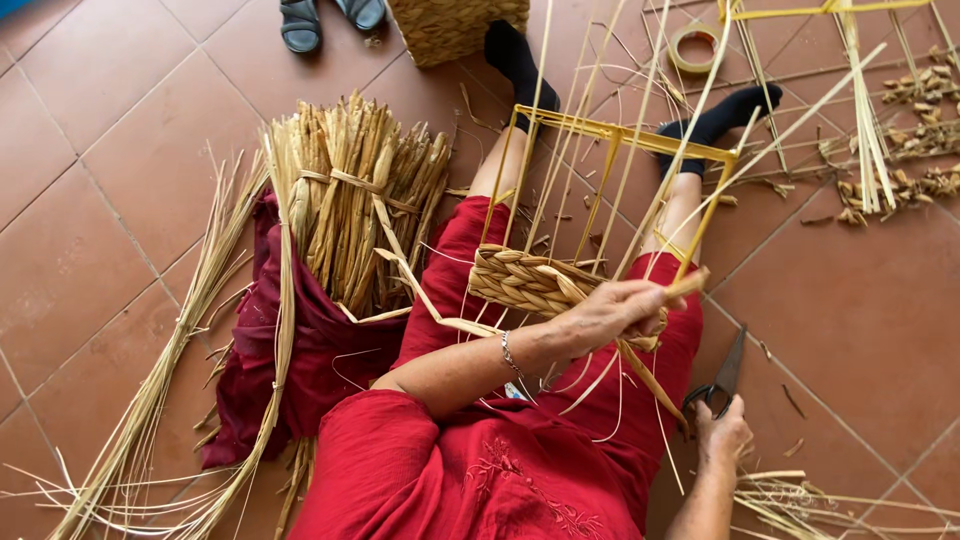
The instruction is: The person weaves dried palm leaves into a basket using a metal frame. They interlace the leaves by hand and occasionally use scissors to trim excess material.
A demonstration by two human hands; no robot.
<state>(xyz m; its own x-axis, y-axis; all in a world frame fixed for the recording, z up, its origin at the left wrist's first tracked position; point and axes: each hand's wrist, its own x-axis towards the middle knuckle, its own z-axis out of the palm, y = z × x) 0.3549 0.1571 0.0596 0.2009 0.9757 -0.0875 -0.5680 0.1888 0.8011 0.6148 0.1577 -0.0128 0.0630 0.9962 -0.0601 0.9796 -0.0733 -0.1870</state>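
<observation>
I sit on the floor in red clothes with a yellow wire frame [620, 138] across my lap. A band of woven straw [525, 282] fills its near end. My left hand [610, 315] reaches across and pinches straw strands at the right edge of the weave, beside the frame's corner. My right hand [722, 432] rests low by my right hip, its fingers around the handles of black scissors [722, 377] that lie on the tiles with the blades pointing away.
A tied bundle of dried reeds [355, 195] lies on a dark red cloth [300, 350] at my left. Long loose straws [160, 400] spread over the tiles. A woven basket [455, 28], sandals [300, 25], a tape roll [695, 47] and straw scraps [900, 190] lie beyond.
</observation>
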